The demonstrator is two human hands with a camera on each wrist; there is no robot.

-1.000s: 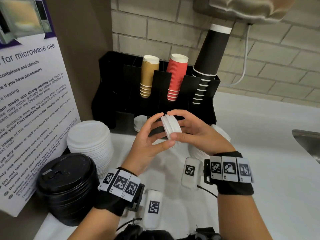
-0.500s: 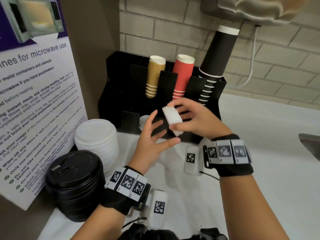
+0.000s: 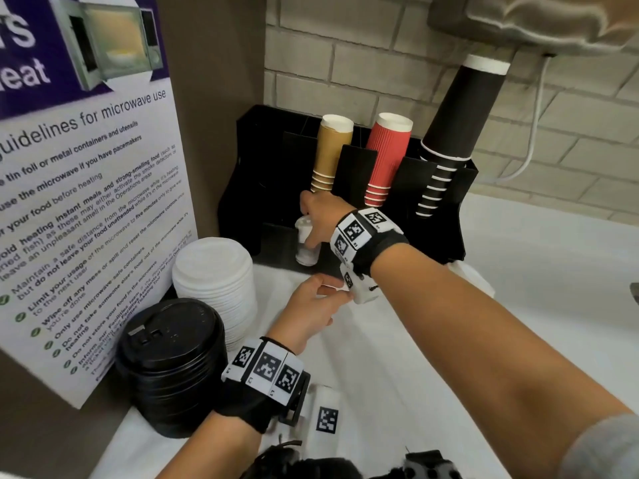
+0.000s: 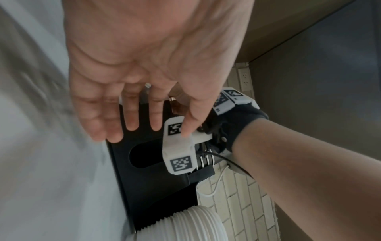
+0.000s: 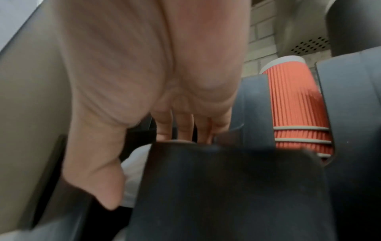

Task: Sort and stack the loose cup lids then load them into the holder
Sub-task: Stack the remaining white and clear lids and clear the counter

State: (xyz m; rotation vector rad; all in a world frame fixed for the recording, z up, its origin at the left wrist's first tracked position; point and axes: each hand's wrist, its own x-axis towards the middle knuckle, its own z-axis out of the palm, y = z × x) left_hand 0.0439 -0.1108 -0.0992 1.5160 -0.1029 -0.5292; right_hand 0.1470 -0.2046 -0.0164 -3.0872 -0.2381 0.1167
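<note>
My right hand (image 3: 316,221) reaches into the lower front slot of the black holder (image 3: 266,160) and grips a small stack of white lids (image 3: 304,233) between thumb and fingers. More small white lids (image 3: 306,259) sit in the slot just below it. In the right wrist view the thumb and fingers (image 5: 181,130) straddle the white lids (image 5: 134,163) behind the holder's front wall (image 5: 226,187). My left hand (image 3: 311,300) hovers over the counter below the right wrist, fingers (image 4: 132,117) straight and holding nothing.
A tall stack of large white lids (image 3: 214,271) and a stack of black lids (image 3: 173,357) stand at the left by the microwave sign (image 3: 86,202). Tan cups (image 3: 332,150), red cups (image 3: 387,157) and black cups (image 3: 460,133) fill the holder's upper slots. A sink edge (image 3: 634,292) is at the far right.
My right hand carried the small lid stack forward and left, down into the holder's lower slot. My left hand let go of the stack and dropped away, open.
</note>
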